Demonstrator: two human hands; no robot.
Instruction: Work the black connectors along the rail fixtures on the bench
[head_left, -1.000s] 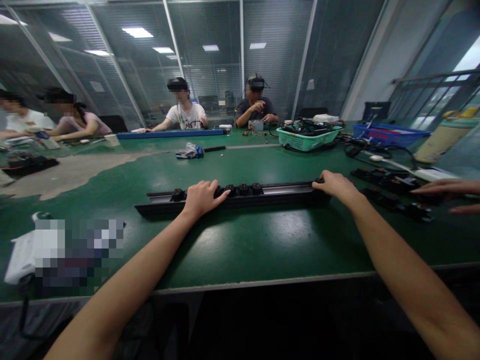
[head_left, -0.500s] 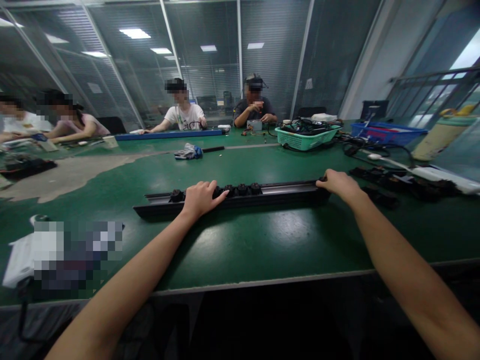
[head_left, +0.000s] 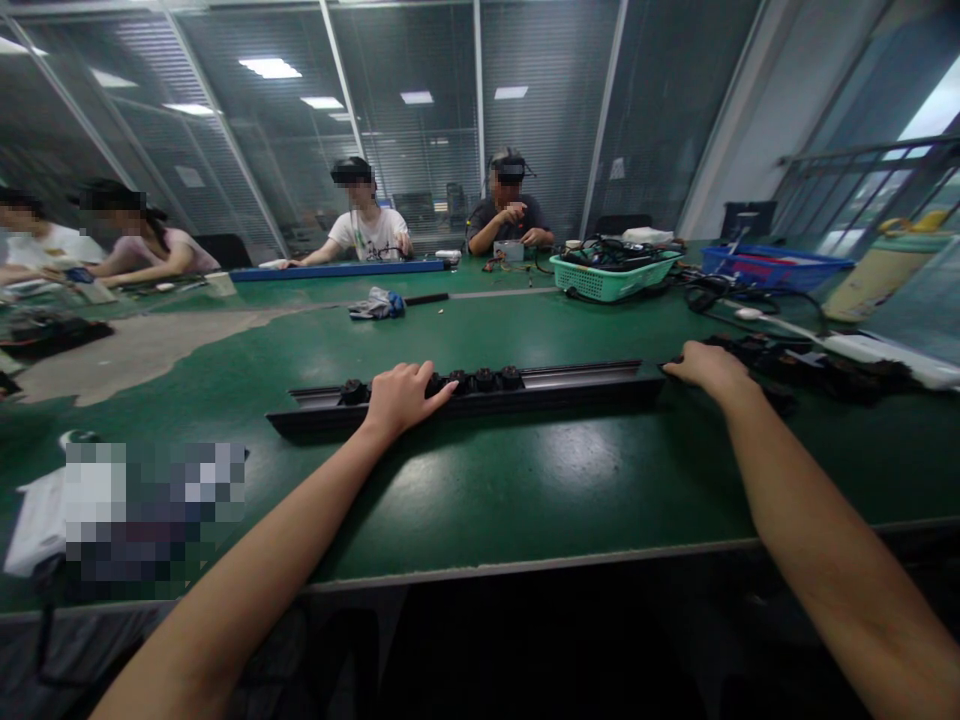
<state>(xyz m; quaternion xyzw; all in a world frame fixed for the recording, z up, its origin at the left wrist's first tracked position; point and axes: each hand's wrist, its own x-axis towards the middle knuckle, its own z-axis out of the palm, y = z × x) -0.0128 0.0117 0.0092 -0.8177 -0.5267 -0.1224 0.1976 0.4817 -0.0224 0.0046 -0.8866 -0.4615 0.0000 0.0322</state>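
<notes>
Lying toward the tabletop's [head_left: 525, 510] near edge, one rail [head_left: 577, 392] with four-plus blocks [head_left: 511, 377]; left hand [head_left: 401, 396] grips it, right hand's [head_left: 712, 370] grip unclear.

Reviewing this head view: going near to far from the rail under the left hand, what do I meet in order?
Long black grooved rail → crumpled grey-and-blue cloth → long straight blue bar → person in white shirt → glass partition.
</notes>
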